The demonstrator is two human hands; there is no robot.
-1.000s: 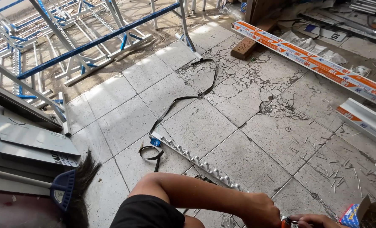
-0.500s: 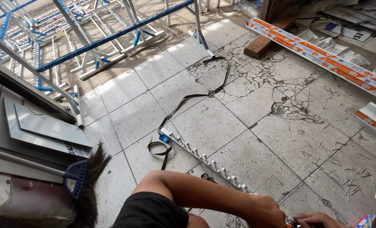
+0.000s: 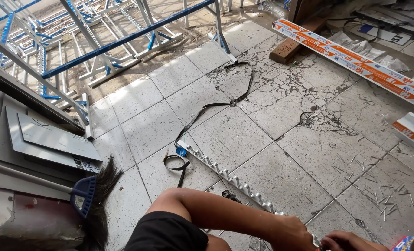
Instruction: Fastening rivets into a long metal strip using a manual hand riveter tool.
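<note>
A long notched metal strip lies diagonally on the grey tiled floor, its near end reaching my hands at the bottom edge. My left arm crosses the bottom of the head view, and my left hand is closed on that near end. My right hand is curled right beside it, half cut off by the frame edge. What its fingers hold is hidden.
A black strap snakes from the strip's far end across cracked tiles. Blue and white metal frames stand at the back left. Long orange-and-white boxes and a brick lie right. A broom and grey panels are left.
The view has shifted, so the floor and frames slide right and downward in the picture. Both hands stay together at the strip's near end.
</note>
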